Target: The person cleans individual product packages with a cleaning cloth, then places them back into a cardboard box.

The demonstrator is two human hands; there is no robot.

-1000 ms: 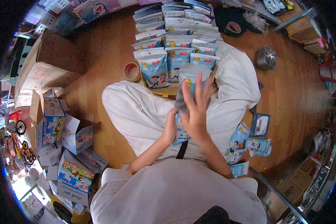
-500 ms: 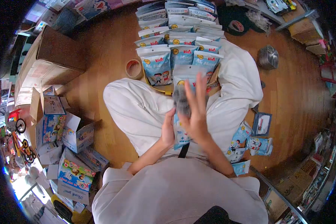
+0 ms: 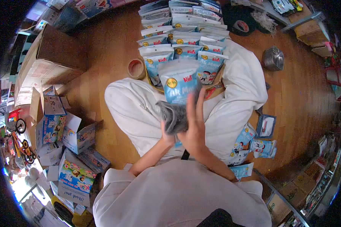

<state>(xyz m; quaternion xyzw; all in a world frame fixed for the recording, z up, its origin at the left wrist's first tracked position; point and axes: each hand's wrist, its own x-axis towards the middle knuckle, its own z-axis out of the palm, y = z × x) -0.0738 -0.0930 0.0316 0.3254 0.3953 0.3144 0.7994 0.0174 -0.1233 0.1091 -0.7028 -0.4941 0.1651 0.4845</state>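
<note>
A light blue "Kids" packet (image 3: 178, 83) with a pale top stands in front of me, held low down between my hands. A dark grey folded bundle (image 3: 173, 117), cloth-like, lies against its lower front. My left hand (image 3: 168, 137) grips the packet low on the left, its fingers mostly hidden behind the bundle. My right hand (image 3: 193, 130) rests against the right side of bundle and packet, its fingers stretched upward and partly blurred. More blue packets (image 3: 210, 67) stand in rows in a yellow-edged container just beyond.
A tape roll (image 3: 135, 69) lies left of the rows. Opened printed boxes (image 3: 76, 178) and a large cardboard box (image 3: 57, 56) are on the left. Loose blue packets (image 3: 263, 147) lie by my right knee, near a metal tin (image 3: 272, 58).
The packet has shifted left and its printed front shows more. The grey bundle has moved down and left. My right hand's fingers have dropped slightly and drawn closer together.
</note>
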